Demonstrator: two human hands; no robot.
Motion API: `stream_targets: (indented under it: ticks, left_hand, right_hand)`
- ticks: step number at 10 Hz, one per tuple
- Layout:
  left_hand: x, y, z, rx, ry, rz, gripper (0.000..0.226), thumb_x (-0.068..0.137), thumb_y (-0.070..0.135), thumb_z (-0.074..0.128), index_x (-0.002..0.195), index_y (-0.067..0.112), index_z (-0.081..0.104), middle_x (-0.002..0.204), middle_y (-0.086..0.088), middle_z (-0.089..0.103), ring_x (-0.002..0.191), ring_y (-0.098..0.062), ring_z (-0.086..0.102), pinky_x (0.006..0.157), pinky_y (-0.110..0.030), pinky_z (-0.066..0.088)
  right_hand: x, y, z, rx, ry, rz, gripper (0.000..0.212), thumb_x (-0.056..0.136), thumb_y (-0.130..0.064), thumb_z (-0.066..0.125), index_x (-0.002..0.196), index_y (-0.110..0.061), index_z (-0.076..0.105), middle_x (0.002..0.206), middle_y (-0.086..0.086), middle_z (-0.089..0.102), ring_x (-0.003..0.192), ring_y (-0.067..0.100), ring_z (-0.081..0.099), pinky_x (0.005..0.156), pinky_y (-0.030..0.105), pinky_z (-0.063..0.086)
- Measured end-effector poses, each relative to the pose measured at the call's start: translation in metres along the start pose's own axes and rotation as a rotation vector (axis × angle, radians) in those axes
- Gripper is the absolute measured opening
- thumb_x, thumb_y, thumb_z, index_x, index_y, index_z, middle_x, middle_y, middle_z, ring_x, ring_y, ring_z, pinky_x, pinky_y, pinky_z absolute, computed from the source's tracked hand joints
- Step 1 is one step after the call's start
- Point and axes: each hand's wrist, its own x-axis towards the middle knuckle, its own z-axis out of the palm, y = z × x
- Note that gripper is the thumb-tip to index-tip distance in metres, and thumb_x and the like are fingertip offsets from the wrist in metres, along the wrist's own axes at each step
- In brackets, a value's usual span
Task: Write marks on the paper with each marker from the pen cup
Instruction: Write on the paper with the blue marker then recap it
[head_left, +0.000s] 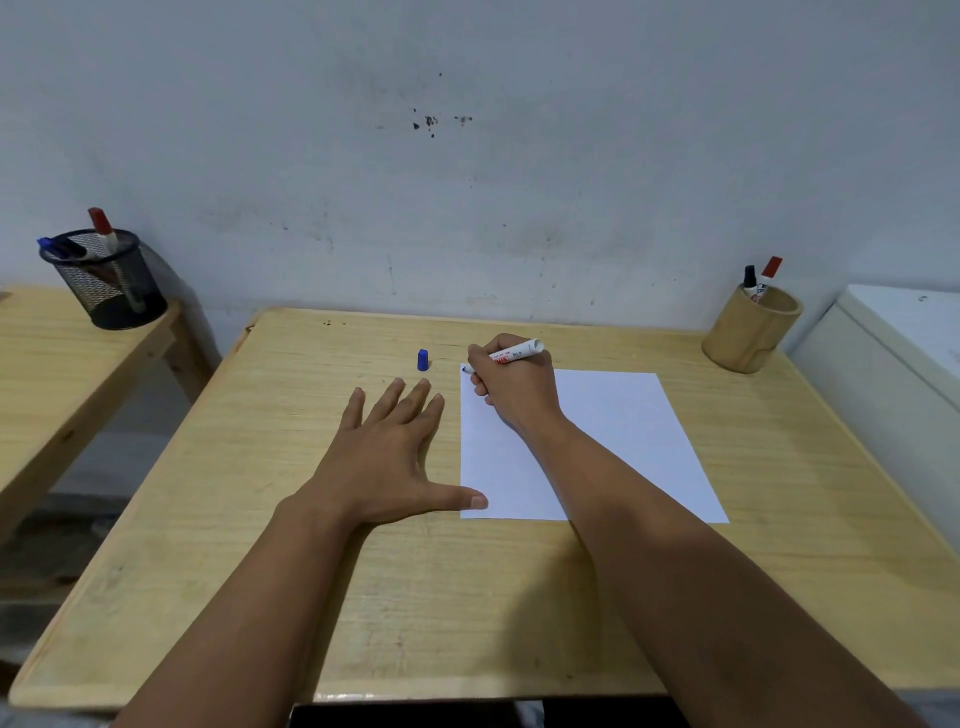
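Observation:
A white sheet of paper (613, 436) lies on the wooden table (363, 597). My right hand (517, 387) grips an uncapped white marker (519, 353) with a blue tip, and the tip touches the paper's far left corner. The marker's blue cap (423, 359) stands on the table just left of the paper. My left hand (392, 454) rests flat on the table with fingers spread, its thumb at the paper's near left corner. A wooden pen cup (750, 330) at the far right of the table holds a black marker (749, 280) and a red marker (768, 275).
A black mesh cup (106, 280) with red, blue and black pens stands on a second wooden table (62, 364) at the left. A white cabinet (893, 358) sits against the table's right side. The wall runs close behind the table.

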Motion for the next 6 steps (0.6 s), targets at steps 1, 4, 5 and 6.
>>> stream_targets:
  ticks: [1,4,5,6]
  left_hand:
    - [0.0003,-0.0004,-0.0003,0.005,-0.002,0.002,0.136,0.059,0.106,0.037,0.167,0.029,0.009,0.174,0.010,-0.007,0.159,-0.013,-0.015,0.127,-0.055,-0.008]
    - [0.0020,-0.0008,0.0005,0.007,0.010,0.002,0.136,0.059,0.106,0.038,0.167,0.029,0.010,0.174,0.009,-0.006,0.160,-0.013,-0.014,0.127,-0.055,-0.008]
    - [0.0023,-0.0013,0.0005,0.014,0.005,0.001,0.137,0.057,0.107,0.035,0.167,0.029,0.009,0.174,0.009,-0.006,0.160,-0.013,-0.014,0.127,-0.056,-0.008]
    - [0.0029,-0.0016,0.0013,0.012,0.016,0.001,0.137,0.058,0.107,0.036,0.167,0.029,0.009,0.174,0.009,-0.006,0.160,-0.013,-0.014,0.127,-0.056,-0.008]
  right_hand:
    - [0.0008,-0.0003,0.0007,-0.027,0.002,-0.001,0.025,0.091,-0.034,0.076,0.071,-0.020,0.074,0.071,0.007,0.079,0.060,0.016,0.073,0.060,0.031,0.058]
    - [0.0028,0.0014,0.0023,-0.057,0.015,-0.015,0.024,0.093,-0.036,0.076,0.075,-0.020,0.075,0.073,0.006,0.080,0.062,0.016,0.075,0.063,0.033,0.062]
    - [0.0023,0.0006,0.0020,-0.044,0.013,-0.010,0.025,0.094,-0.035,0.076,0.073,-0.021,0.074,0.072,0.007,0.079,0.061,0.016,0.073,0.062,0.032,0.060]
    - [0.0020,-0.0005,0.0020,-0.042,0.007,-0.006,0.025,0.092,-0.034,0.075,0.071,-0.020,0.073,0.071,0.007,0.079,0.060,0.017,0.072,0.062,0.034,0.060]
